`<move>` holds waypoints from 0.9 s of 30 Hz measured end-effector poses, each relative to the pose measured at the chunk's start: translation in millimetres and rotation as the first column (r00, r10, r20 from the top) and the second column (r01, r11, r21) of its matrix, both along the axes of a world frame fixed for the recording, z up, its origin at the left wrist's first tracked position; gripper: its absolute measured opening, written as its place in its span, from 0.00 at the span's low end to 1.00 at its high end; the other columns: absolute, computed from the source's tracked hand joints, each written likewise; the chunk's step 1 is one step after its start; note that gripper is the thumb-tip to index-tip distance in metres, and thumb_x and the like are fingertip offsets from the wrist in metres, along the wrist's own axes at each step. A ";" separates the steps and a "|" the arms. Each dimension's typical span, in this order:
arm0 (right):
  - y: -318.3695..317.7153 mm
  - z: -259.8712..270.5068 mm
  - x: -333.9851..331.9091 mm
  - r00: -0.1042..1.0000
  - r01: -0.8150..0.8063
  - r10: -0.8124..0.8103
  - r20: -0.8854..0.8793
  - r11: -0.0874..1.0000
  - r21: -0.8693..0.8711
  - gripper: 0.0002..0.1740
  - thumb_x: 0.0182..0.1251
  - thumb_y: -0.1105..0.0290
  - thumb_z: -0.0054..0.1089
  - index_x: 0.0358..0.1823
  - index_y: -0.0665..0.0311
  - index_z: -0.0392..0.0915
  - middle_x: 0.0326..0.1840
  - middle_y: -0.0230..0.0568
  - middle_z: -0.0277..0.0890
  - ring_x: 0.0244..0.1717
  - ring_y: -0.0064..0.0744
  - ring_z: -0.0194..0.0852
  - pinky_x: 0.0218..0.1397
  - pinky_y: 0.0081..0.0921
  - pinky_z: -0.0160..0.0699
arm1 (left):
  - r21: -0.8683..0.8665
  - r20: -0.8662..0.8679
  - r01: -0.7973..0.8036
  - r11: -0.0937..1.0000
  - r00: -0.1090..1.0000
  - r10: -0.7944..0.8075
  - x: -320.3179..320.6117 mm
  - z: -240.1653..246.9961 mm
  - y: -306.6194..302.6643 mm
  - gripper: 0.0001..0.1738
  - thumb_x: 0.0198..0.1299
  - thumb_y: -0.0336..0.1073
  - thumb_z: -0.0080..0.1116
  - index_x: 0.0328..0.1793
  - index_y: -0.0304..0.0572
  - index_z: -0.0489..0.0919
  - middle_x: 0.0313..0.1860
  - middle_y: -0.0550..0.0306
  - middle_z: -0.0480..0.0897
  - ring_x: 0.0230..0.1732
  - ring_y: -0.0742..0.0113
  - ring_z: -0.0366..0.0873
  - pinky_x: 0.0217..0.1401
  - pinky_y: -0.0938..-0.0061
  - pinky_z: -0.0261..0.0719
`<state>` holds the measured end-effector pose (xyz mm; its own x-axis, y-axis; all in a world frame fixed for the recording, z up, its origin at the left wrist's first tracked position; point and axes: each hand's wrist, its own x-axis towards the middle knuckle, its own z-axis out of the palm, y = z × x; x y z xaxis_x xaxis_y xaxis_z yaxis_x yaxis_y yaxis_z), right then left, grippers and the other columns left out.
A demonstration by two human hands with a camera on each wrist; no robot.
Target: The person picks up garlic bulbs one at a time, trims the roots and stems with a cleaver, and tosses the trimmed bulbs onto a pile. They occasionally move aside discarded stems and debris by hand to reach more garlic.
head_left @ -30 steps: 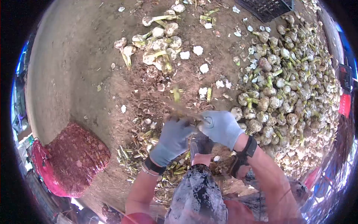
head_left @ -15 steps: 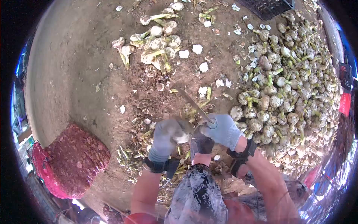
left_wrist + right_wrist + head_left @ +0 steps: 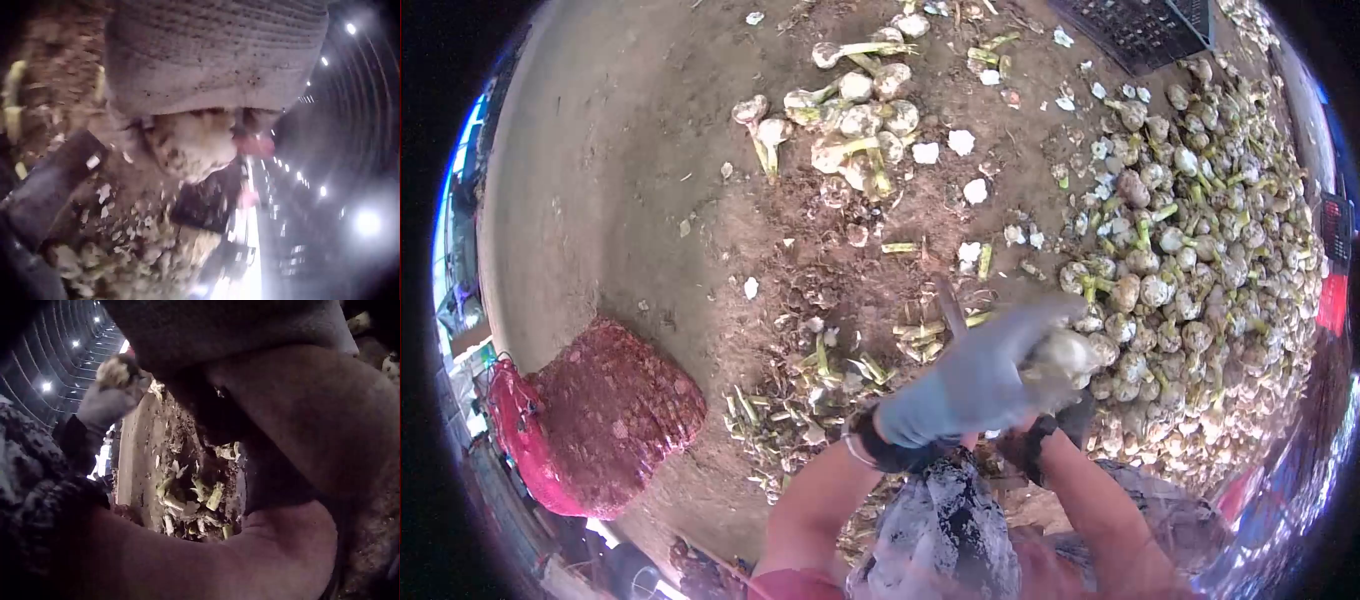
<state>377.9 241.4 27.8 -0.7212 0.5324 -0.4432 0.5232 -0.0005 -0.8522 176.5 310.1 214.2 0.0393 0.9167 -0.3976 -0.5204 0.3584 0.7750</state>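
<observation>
My gloved left hand reaches across to the right over my other hand, blurred by motion. It grips a garlic bulb close to the edge of the big garlic pile. In the left wrist view the pale bulb shows beneath the glove's curled fingers. My right hand is mostly hidden behind the left one in the head view. A knife's blade sticks out past the left hand, pointing up and away; its handle, on the right hand's side, is hidden.
A smaller heap of garlic with stems lies ahead on the dirt floor. Cut stems and peelings litter the ground near me. A red mesh sack lies at left, and a black crate stands at the far right.
The left hand, first beside the right hand at the knife, drew back left with a bulb, then swung right across it to the pile. The view has shifted slightly.
</observation>
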 end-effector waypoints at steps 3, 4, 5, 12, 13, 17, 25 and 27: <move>64.2 89.6 -38.0 0.913 0.322 -0.182 0.364 0.871 -0.370 0.19 0.56 0.60 0.73 0.43 0.66 0.86 0.37 0.39 0.87 0.35 0.25 0.82 0.41 0.30 0.80 | 0.152 -0.719 0.100 0.983 0.693 0.041 -16.4 17.4 42.1 0.30 0.59 0.43 0.68 0.68 0.50 0.76 0.59 0.49 0.81 0.56 0.52 0.83 0.59 0.63 0.82; 69.8 89.3 -34.1 0.913 0.324 -0.188 0.362 0.874 -0.363 0.19 0.56 0.60 0.73 0.43 0.66 0.86 0.37 0.39 0.87 0.35 0.25 0.82 0.41 0.30 0.80 | -0.003 -0.744 -0.097 0.995 0.665 0.063 -39.2 2.7 54.8 0.31 0.58 0.45 0.69 0.68 0.51 0.76 0.60 0.46 0.80 0.58 0.51 0.81 0.60 0.62 0.81; 74.6 88.5 -27.2 0.893 0.380 -0.250 0.375 0.865 -0.328 0.16 0.58 0.65 0.72 0.44 0.67 0.85 0.36 0.37 0.86 0.35 0.24 0.82 0.40 0.25 0.81 | 0.032 -0.896 -0.188 0.982 0.429 0.112 -69.4 -15.7 68.6 0.28 0.59 0.47 0.68 0.65 0.53 0.77 0.62 0.47 0.78 0.64 0.52 0.77 0.65 0.61 0.78; 86.0 87.5 -30.2 0.793 0.601 -0.451 0.410 0.692 -0.401 0.15 0.59 0.65 0.73 0.41 0.69 0.84 0.31 0.30 0.82 0.32 0.20 0.76 0.38 0.23 0.77 | -0.390 -0.919 -0.264 0.882 0.057 -0.390 -168.5 -114.0 46.7 0.22 0.62 0.46 0.66 0.62 0.59 0.79 0.72 0.50 0.69 0.65 0.53 0.77 0.60 0.64 0.82; 84.7 85.2 -31.4 0.787 0.617 -0.494 0.370 0.650 -0.444 0.14 0.59 0.66 0.72 0.40 0.68 0.84 0.31 0.28 0.82 0.32 0.20 0.76 0.38 0.23 0.76 | -0.302 -0.953 -0.297 0.906 0.121 -0.278 -172.2 -138.0 21.7 0.20 0.63 0.47 0.66 0.60 0.56 0.79 0.69 0.53 0.71 0.63 0.57 0.78 0.59 0.65 0.83; 82.0 78.0 -33.6 0.843 0.535 -0.451 0.294 0.759 -0.371 0.12 0.62 0.68 0.70 0.42 0.69 0.83 0.32 0.28 0.82 0.32 0.20 0.77 0.38 0.21 0.77 | -0.358 -0.821 -0.633 0.687 0.564 0.092 -149.3 -121.0 -28.5 0.19 0.66 0.49 0.63 0.57 0.50 0.80 0.57 0.58 0.80 0.58 0.64 0.81 0.57 0.67 0.84; 102.1 107.1 -75.5 0.710 0.502 -0.677 0.193 0.294 -0.813 0.23 0.71 0.62 0.63 0.61 0.68 0.75 0.44 0.41 0.83 0.38 0.30 0.83 0.39 0.29 0.82 | 0.223 -0.618 -0.231 0.947 0.718 0.321 -37.9 -70.6 -74.3 0.19 0.66 0.37 0.63 0.61 0.41 0.79 0.66 0.52 0.76 0.66 0.60 0.75 0.68 0.64 0.76; 116.1 119.9 -76.3 0.686 0.298 -0.723 0.081 0.177 -0.938 0.30 0.72 0.59 0.61 0.69 0.68 0.68 0.54 0.44 0.81 0.47 0.36 0.83 0.49 0.35 0.84 | 0.162 -0.845 -0.031 0.986 0.511 0.154 -28.9 -46.4 -77.5 0.21 0.65 0.34 0.62 0.64 0.38 0.77 0.71 0.49 0.72 0.71 0.57 0.71 0.70 0.63 0.75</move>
<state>301.6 357.5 147.8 -0.6303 0.3205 -0.7071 -0.2074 -0.9472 -0.2445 147.6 232.6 167.8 -0.3496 0.9328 -0.0876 0.3884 0.2293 0.8925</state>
